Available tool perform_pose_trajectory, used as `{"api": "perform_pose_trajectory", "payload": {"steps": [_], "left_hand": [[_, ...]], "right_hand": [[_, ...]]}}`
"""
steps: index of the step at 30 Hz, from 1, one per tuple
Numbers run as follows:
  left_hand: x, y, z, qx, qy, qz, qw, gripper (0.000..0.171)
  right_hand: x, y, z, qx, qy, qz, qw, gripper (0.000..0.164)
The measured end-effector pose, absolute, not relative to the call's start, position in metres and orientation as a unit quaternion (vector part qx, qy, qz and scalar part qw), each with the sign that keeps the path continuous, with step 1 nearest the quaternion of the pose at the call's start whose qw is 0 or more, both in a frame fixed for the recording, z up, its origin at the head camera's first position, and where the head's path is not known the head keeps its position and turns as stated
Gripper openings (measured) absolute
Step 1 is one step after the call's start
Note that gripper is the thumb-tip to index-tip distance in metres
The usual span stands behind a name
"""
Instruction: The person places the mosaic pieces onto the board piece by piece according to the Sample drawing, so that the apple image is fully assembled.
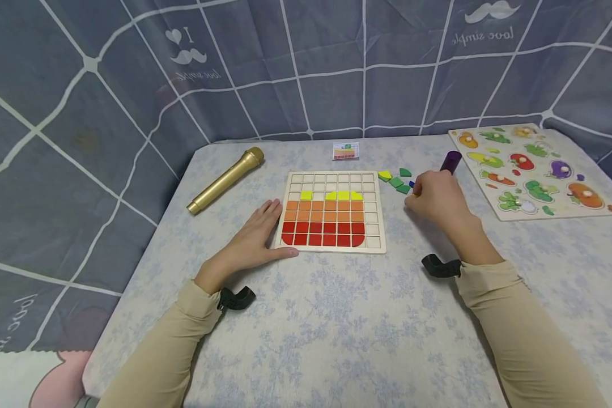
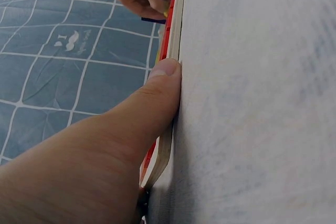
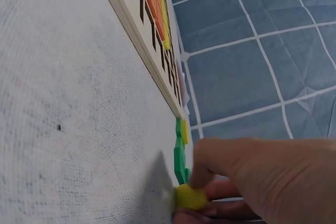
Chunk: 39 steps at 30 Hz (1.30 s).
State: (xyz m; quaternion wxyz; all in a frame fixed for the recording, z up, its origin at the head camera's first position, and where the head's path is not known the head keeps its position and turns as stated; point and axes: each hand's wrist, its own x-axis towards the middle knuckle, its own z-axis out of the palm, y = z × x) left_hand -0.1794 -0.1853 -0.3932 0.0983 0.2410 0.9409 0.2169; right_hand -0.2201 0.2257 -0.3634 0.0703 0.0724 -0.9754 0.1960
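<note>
While a wooden grid board (image 1: pixel 331 211) sits near the middle of the tabletop (image 1: pixel 336 317), the head camera shows the person's left hand (image 1: pixel 257 241) lying flat against the board's left edge, fingers straight and together. Rows of red, orange and a few yellow tiles fill the board's lower half. The right hand (image 1: pixel 436 195) rests off the board's right edge, fingers curled beside a small cluster of loose green and yellow tiles (image 1: pixel 396 180); what they clamp is hidden from this angle. A gold microphone (image 1: pixel 226 179) lies toward the far left corner, a vegetable peg puzzle (image 1: pixel 532 170) toward the far right edge, a small picture card (image 1: pixel 345 151) at the far edge, and a purple cylinder (image 1: pixel 451 161) stands just behind the right hand.

From the left wrist, the thumb (image 2: pixel 163 85) presses along the board's rim (image 2: pixel 176 30).

From the right wrist, the fingertips (image 3: pixel 210 174) pinch a yellow tile (image 3: pixel 190 198) against the cloth, green pieces (image 3: pixel 181 156) just beside it, near the board's corner.
</note>
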Motion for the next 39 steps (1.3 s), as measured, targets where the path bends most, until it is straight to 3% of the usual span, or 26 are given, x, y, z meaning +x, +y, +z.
{"api": "perform_pose_trajectory", "payload": {"steps": [7, 19, 31, 39], "left_hand": [[-0.179, -0.185, -0.393, 0.24, 0.942, 0.211, 0.1, 0.117], [-0.181, -0.187, -0.393, 0.24, 0.943, 0.21, 0.098, 0.118], [-0.179, -0.185, -0.394, 0.229, 0.944, 0.215, 0.1, 0.118], [-0.18, -0.182, -0.395, 0.232, 0.944, 0.211, 0.101, 0.118]], "right_hand": [[-0.22, 0.229, -0.364, 0.055, -0.963, 0.249, 0.084, 0.014], [-0.223, 0.222, -0.359, 0.056, -0.936, 0.347, 0.001, 0.013], [-0.229, 0.18, -0.354, 0.066, -0.933, 0.352, -0.027, 0.013], [-0.239, 0.142, -0.361, 0.044, -0.901, 0.432, -0.007, 0.015]]}}
